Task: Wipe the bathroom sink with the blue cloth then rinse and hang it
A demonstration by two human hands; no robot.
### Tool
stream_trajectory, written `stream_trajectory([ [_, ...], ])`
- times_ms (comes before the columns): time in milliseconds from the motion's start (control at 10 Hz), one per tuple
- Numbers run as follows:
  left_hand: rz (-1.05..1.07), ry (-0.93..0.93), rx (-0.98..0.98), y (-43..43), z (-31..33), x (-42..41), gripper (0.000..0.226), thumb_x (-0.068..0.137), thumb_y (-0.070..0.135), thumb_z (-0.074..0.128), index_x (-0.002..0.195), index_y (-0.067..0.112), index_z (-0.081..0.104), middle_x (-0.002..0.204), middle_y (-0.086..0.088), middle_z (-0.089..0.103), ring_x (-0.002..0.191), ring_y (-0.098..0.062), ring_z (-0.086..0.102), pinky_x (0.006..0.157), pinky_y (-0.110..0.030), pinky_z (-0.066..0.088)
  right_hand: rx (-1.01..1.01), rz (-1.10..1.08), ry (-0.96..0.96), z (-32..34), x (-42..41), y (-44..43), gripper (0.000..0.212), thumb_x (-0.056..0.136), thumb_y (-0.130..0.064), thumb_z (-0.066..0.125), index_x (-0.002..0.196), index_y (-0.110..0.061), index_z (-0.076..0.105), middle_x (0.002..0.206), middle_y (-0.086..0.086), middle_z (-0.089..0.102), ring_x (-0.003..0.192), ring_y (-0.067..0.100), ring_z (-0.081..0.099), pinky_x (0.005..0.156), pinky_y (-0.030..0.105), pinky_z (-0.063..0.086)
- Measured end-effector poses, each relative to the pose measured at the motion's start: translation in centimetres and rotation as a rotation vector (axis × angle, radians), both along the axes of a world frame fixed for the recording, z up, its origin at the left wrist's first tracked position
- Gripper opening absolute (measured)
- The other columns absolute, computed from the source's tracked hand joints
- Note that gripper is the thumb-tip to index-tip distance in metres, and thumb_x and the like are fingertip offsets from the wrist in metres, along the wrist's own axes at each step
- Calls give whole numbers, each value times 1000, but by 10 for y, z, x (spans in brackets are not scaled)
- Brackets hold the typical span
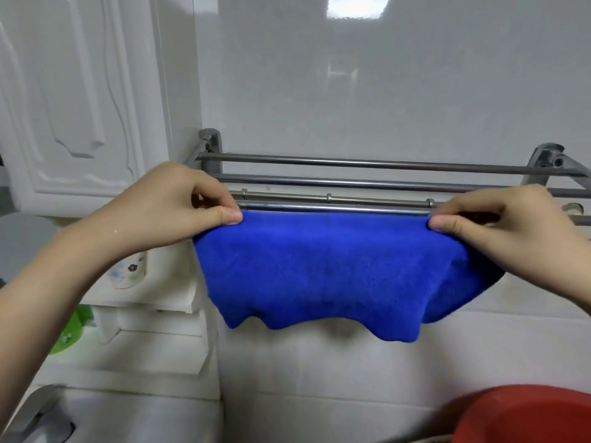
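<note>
The blue cloth (332,270) hangs spread out in the middle of the view, its top edge level with the front bar of a metal towel rack (367,162) on the tiled wall. My left hand (179,206) pinches the cloth's top left corner between thumb and fingers. At the top right corner my right hand (499,222) pinches it the same way. The lower edge of the cloth droops in waves. A corner of the white sink (134,420) and its metal tap (38,414) show at the bottom left.
A white cabinet door (80,100) fills the upper left. Below it a white shelf holds a flowered cup (128,270), and something green (73,330) sits lower down. A red basin (524,417) is at the bottom right.
</note>
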State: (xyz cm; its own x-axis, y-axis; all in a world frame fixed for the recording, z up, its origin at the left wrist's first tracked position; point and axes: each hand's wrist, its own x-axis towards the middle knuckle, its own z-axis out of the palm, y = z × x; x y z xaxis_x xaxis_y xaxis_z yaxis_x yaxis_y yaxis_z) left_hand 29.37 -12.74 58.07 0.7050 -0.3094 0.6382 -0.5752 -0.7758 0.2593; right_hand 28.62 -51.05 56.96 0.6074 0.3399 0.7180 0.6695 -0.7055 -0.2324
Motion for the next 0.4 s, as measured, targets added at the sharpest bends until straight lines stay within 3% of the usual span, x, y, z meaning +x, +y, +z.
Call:
stream_trajectory([
  [100,-38,35,37,1,-6,-8,20,76,62,64,75,44,74,80,24,70,83,-1,63,70,-23,48,-77,-5,85,-2,-1,-2,24,91,-56,54,90,-40,72,85,-22,73,84,2,67,70,19,49],
  [200,-95,35,-25,1,-14,-12,5,75,41,79,75,37,77,77,24,69,78,1,62,48,-3,39,-94,5,81,-8,-11,-1,32,91,-60,51,92,-36,71,81,-16,73,76,9,67,64,24,48],
  [300,-66,49,-54,-1,-20,-12,4,75,28,80,77,31,78,77,25,69,76,3,61,41,0,34,-52,-15,95,-9,-11,1,28,89,-54,55,88,-34,74,78,-15,73,78,11,67,63,24,48],
  [400,-66,37,-57,0,-15,-19,6,76,45,73,79,41,75,83,27,69,81,3,62,57,-7,43,8,-30,-7,-5,-24,6,21,89,-46,60,87,-32,76,89,-25,71,84,-2,67,69,9,48],
])
